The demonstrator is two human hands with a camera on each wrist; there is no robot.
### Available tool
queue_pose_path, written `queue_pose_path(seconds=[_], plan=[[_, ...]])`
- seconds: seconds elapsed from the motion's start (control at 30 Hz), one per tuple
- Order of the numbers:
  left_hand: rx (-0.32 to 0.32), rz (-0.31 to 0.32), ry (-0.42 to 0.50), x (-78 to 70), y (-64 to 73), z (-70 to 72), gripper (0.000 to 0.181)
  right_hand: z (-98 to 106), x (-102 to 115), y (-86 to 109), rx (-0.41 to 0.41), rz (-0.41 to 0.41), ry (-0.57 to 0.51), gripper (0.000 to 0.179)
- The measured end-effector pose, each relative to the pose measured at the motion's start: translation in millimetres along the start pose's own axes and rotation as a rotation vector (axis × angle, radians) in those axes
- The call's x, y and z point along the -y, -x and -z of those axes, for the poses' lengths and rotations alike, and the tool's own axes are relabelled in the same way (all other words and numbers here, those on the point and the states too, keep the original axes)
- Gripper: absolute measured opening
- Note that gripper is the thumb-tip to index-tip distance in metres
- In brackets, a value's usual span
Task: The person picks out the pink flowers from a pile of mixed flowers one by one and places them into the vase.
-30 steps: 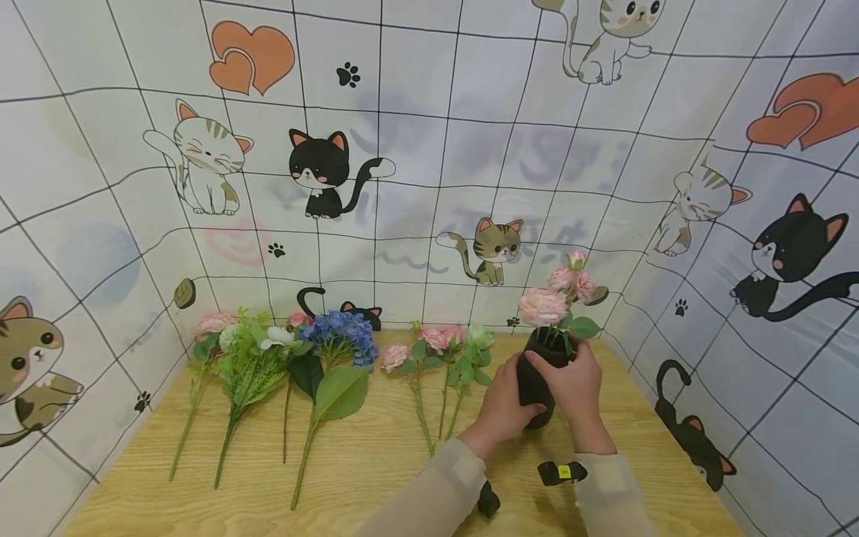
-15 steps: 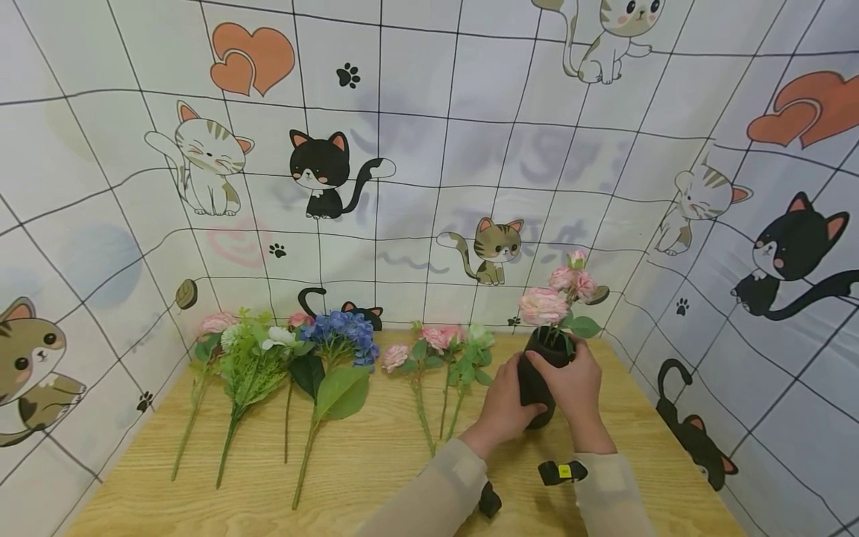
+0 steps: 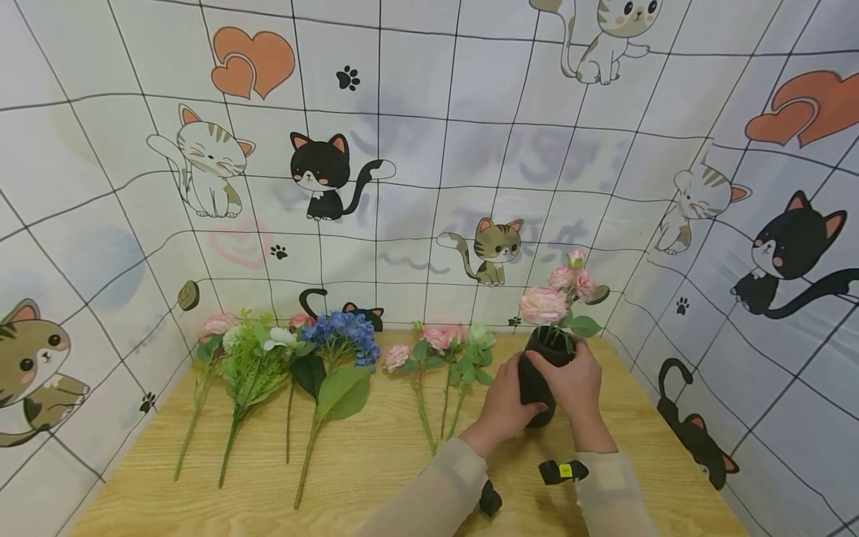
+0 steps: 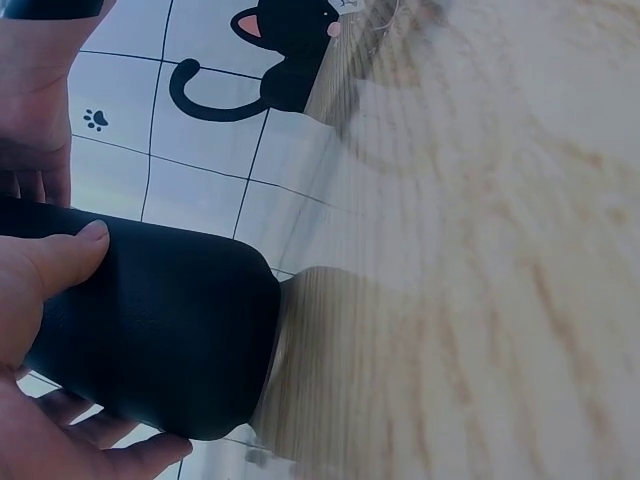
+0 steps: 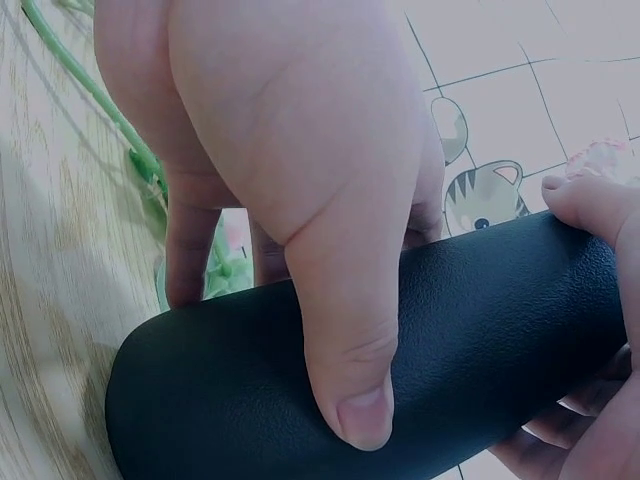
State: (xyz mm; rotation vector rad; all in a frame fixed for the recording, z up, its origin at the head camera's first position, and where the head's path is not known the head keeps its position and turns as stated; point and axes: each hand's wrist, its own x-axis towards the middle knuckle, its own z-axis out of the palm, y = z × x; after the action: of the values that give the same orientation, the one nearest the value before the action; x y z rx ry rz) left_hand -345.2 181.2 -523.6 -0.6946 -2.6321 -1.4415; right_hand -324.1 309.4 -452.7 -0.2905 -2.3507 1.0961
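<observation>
A black vase (image 3: 535, 388) with pink artificial flowers (image 3: 545, 306) and green leaves in its mouth stands at the right of the table, leaning slightly in the head view. My left hand (image 3: 505, 406) grips its lower side, thumb across the front, as the left hand (image 5: 330, 200) in the right wrist view also shows. My right hand (image 3: 573, 380) holds it higher, near the rim. In the left wrist view the base of the vase (image 4: 190, 320) is close to the tabletop; whether it touches, I cannot tell. The stem ends inside the vase are hidden.
Left of the vase lie several pink and pale green flower stems (image 3: 443, 373). Farther left are a blue hydrangea (image 3: 342, 339), green foliage (image 3: 251, 373) and more stems on the wooden table (image 3: 376, 485). Cat-printed cloth (image 3: 416, 164) encloses the back and sides.
Both hands keep their hold and the vase stays in place. Only a slight shift of the head view is visible.
</observation>
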Motion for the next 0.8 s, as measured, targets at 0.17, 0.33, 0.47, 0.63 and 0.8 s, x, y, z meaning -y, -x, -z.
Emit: queue_pose_path(seconds=[0.17, 0.33, 0.47, 0.63, 0.8], plan=[[0.004, 0.01, 0.013, -1.5, 0.3, 1.3, 0.099, 0.4, -0.9, 0.9, 0.002, -0.002, -0.002, 0.09], [0.0, 0.017, 0.017, -2.1, -0.2, 2.2, 0.098, 0.4, -0.9, 0.2, 0.009, 0.002, -0.008, 0.091], [-0.006, 0.021, 0.022, -1.1, 0.3, 4.4, 0.093, 0.8, 1.6, -0.1, 0.008, 0.007, -0.017, 0.09], [-0.008, 0.028, 0.018, -4.0, 2.6, 10.0, 0.085, 3.7, 5.0, 1.0, 0.009, 0.012, -0.017, 0.09], [-0.019, 0.013, -0.016, -6.9, 6.6, 12.9, 0.081, 2.7, 2.9, 1.5, 0.004, 0.007, -0.018, 0.091]])
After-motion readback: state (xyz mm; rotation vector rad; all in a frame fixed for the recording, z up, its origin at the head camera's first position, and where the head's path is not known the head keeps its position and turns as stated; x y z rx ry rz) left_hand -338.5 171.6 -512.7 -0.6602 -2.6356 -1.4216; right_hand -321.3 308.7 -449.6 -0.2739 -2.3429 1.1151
